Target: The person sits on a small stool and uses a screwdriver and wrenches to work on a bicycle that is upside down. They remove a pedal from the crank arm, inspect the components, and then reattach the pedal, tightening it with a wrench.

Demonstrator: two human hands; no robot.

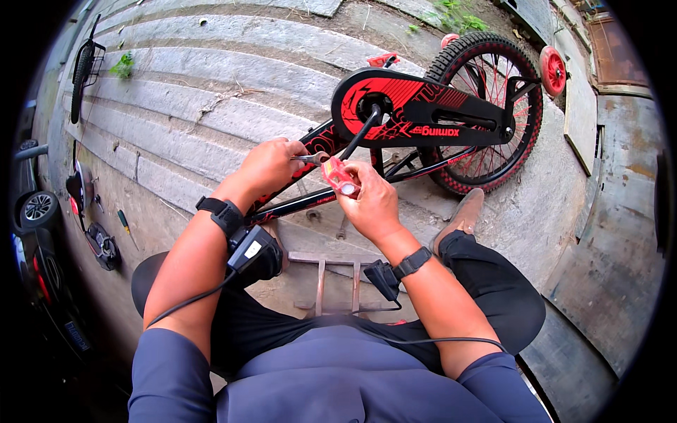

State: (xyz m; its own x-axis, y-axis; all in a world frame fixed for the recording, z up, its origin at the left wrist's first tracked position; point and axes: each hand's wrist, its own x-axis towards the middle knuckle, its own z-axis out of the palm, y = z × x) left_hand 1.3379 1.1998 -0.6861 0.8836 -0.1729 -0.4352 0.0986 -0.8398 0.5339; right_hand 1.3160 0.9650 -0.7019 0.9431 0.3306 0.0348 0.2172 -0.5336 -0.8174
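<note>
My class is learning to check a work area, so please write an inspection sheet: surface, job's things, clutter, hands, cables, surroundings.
Surface: grey stone slabs with dirt between them.
Job's things: black-and-red bicycle; red pedal near its crank arm; wrench at the pedal.
Clutter: green-handled screwdriver and loose wrench on the ground.
Hands: left hand grips the first wrench; right hand grips the pedal.
Cables: one black cable across the left forearm, another across the right.
Surroundings: parked car and second bicycle at left; worn grey panels at right.
</note>
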